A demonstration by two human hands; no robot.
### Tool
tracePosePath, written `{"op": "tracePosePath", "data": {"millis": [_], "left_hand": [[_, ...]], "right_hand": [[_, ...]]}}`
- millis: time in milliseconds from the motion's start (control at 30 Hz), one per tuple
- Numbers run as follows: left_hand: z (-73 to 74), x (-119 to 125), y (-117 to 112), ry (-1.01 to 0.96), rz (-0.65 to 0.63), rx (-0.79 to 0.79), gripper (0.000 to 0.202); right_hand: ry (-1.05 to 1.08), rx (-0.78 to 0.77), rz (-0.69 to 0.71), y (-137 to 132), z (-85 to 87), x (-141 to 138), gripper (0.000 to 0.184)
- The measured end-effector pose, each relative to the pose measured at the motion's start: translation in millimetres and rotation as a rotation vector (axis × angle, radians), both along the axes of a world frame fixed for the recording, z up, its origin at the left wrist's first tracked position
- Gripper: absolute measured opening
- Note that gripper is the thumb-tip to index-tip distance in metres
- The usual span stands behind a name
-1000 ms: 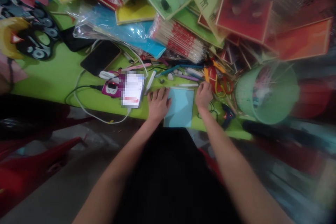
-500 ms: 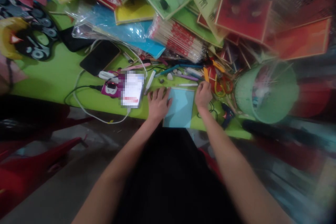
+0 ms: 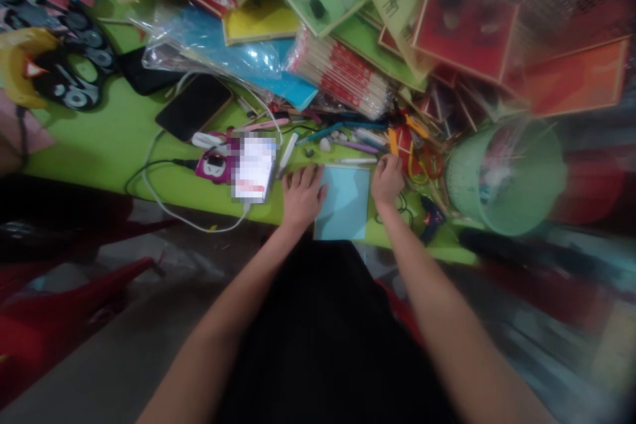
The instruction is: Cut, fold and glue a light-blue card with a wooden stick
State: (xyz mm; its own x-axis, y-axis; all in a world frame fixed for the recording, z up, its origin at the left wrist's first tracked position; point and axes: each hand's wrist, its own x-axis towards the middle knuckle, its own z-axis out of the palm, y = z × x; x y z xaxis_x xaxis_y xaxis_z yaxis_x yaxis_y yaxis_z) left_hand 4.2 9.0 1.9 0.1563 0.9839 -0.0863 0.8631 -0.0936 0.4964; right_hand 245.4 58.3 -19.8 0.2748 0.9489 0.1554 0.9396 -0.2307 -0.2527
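A light blue rectangular board with a thin pale edge lies flat at the front of the green table, between my hands. My left hand rests open at its left side, fingers spread and thumb over the board's edge. To the right of the board, my right hand is closed with its fingers curled down; whatever they may hold is hidden. A white pen lies just behind the board. Near my right wrist are a dark glue gun and its black cord.
A pale green bucket stands at the right. Behind lie bundled wooden sticks, coloured boards, and scissors. Left are a bright-screened phone, a purple power socket, a dark phone and looping cables.
The view has shifted slightly, so the table's things appear a little further right. Both hands keep nearly the same pose beside the blue board.
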Motion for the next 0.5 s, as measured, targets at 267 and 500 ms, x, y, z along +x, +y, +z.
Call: {"op": "tracePosePath", "data": {"millis": [267,500], "left_hand": [[-2.9,0.1,-0.1,0.005,0.008,0.011,0.053],[-5.9,-0.5,1.5,-0.005,0.039,0.028,0.052]], "right_hand": [[0.013,-0.010,0.008,-0.8,1.5,0.1,0.027],[0.044,0.016,0.100,-2.6,-1.7,6.9,0.035]]}}
